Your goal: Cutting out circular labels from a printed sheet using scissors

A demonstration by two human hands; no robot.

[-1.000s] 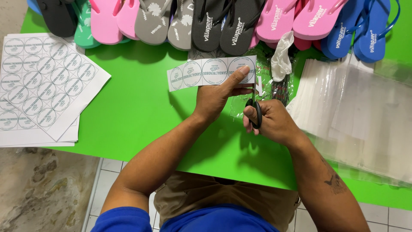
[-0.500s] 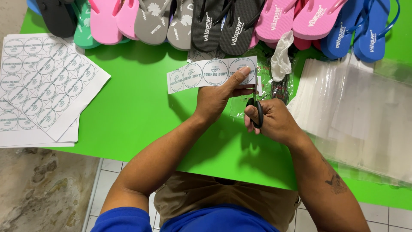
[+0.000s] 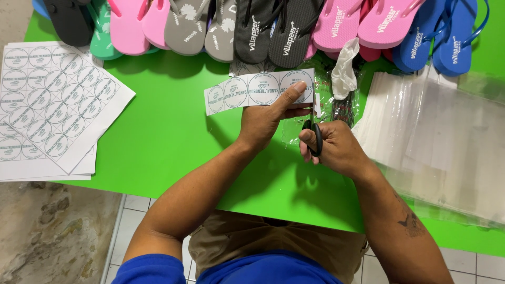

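My left hand (image 3: 268, 117) pinches a white paper strip (image 3: 247, 92) printed with round labels, thumb on top near its right end. My right hand (image 3: 336, 147) grips black-handled scissors (image 3: 314, 134) just right of the left hand. The blades point up at the strip's right end, where a narrow sliver of paper (image 3: 317, 104) stands beside the cut. Both hands hover over the green table (image 3: 168, 131).
Sheets of round labels (image 3: 50, 105) lie stacked at the left. A row of flip-flops (image 3: 252, 26) in pink, grey, black and blue lines the far edge. Clear plastic bags (image 3: 442, 137) are piled at the right, and a crumpled white bag (image 3: 344, 68) lies behind the hands.
The hands and scissors have stayed almost in place; the scissors have worked a little at the strip's right end.
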